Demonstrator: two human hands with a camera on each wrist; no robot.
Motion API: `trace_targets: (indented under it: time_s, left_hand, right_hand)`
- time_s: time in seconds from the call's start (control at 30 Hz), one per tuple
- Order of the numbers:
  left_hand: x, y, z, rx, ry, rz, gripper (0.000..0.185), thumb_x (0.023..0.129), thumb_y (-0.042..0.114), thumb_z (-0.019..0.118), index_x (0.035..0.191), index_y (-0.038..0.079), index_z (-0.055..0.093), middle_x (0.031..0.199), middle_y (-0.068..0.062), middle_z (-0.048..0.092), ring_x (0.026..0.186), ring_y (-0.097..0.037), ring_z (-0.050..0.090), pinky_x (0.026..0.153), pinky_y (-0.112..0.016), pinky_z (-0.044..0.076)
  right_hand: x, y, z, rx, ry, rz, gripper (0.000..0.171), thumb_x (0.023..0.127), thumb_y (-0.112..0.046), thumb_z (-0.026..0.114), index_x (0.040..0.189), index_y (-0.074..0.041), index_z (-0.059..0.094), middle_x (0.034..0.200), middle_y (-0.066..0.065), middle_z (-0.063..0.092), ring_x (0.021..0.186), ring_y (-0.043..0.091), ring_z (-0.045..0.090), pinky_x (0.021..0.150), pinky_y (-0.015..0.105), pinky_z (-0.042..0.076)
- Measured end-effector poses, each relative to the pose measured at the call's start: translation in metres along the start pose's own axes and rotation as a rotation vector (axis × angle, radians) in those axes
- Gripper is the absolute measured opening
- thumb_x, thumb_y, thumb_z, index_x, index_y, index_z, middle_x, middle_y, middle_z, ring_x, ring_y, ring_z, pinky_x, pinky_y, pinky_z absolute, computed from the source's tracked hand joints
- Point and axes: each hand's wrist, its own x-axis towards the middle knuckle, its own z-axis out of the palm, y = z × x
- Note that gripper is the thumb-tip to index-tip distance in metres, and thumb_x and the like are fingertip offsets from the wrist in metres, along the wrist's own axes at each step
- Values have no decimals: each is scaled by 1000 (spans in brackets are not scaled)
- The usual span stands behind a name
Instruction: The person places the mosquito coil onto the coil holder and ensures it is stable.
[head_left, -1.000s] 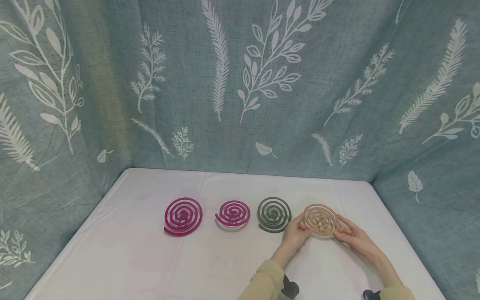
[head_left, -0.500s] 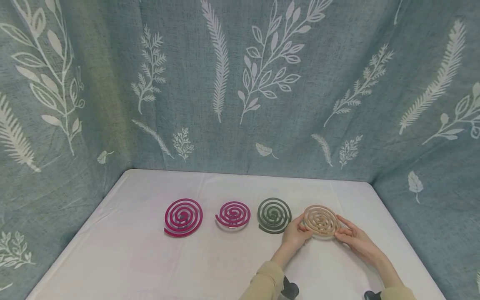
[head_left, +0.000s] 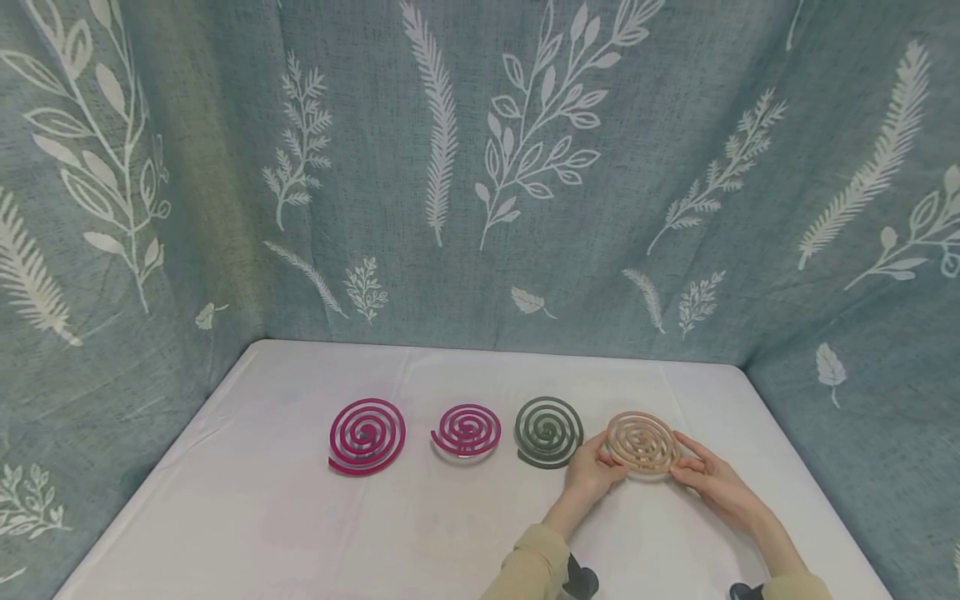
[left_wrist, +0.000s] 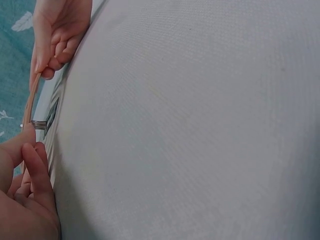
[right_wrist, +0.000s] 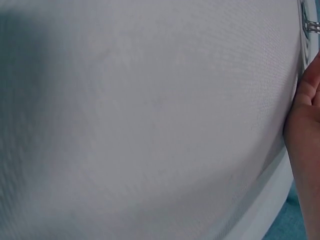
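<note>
A beige spiral coil (head_left: 642, 442) sits at the right end of a row on the white table (head_left: 420, 533). My left hand (head_left: 604, 457) pinches its left rim and my right hand (head_left: 679, 460) pinches its right rim. In the left wrist view the coil (left_wrist: 31, 100) shows edge-on, just above the cloth. My left hand (left_wrist: 26, 145) pinches its near rim there, and the right hand (left_wrist: 50, 62) holds the far rim. A small metal piece (left_wrist: 39, 124) shows under the coil. The right wrist view catches only the edge of my right hand (right_wrist: 305, 135).
Three more spiral coils lie in the row to the left: a dark green one (head_left: 548, 430), a small magenta one (head_left: 467, 428) and a larger magenta one (head_left: 367, 435). Blue-grey leaf-print curtains (head_left: 480, 167) close in the back and both sides.
</note>
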Motion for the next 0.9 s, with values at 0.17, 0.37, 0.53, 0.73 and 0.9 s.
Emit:
trace_targets:
  time_s: [0.17, 0.37, 0.53, 0.73, 0.9]
  left_hand:
    - [-2, 1, -1, 2, -2, 11, 64, 68, -1, 71, 127, 2, 47, 66, 2, 53, 47, -2, 47, 42, -13, 38]
    - [-2, 0, -1, 1, 1, 17, 62, 68, 0, 71, 126, 3, 48, 64, 4, 52, 47, -3, 47, 42, -13, 38]
    - [-3, 1, -3, 7, -2, 51, 58, 69, 0, 70, 124, 3, 50, 63, 6, 50, 47, -3, 49, 43, -14, 41]
    - [-3, 1, -3, 8, -3, 1, 61, 69, 2, 71, 126, 4, 49, 64, 5, 51, 48, -3, 48, 43, -14, 40]
    - [-2, 1, -2, 14, -2, -8, 63, 69, 3, 72, 127, 5, 48, 65, 5, 51, 48, -3, 47, 43, -13, 38]
  right_hand:
    - [0, 0, 0, -1, -3, 2, 75, 88, -16, 55, 143, -6, 6, 87, -8, 57, 83, 1, 50, 76, 17, 42]
    - [0, 0, 0, -1, -5, -1, 74, 89, -15, 55, 143, -5, 6, 87, -8, 57, 79, 1, 49, 73, 18, 42]
    - [0, -1, 0, -7, 1, 11, 75, 88, -17, 56, 143, -4, 6, 86, -8, 57, 80, 1, 49, 74, 17, 42]
    - [-1, -2, 1, 3, 3, 25, 76, 88, -17, 56, 143, -4, 5, 87, -7, 57, 82, 1, 51, 76, 17, 43]
    - [-1, -3, 1, -4, 2, 31, 76, 88, -18, 56, 143, -4, 5, 87, -7, 57, 83, 1, 51, 77, 17, 43]
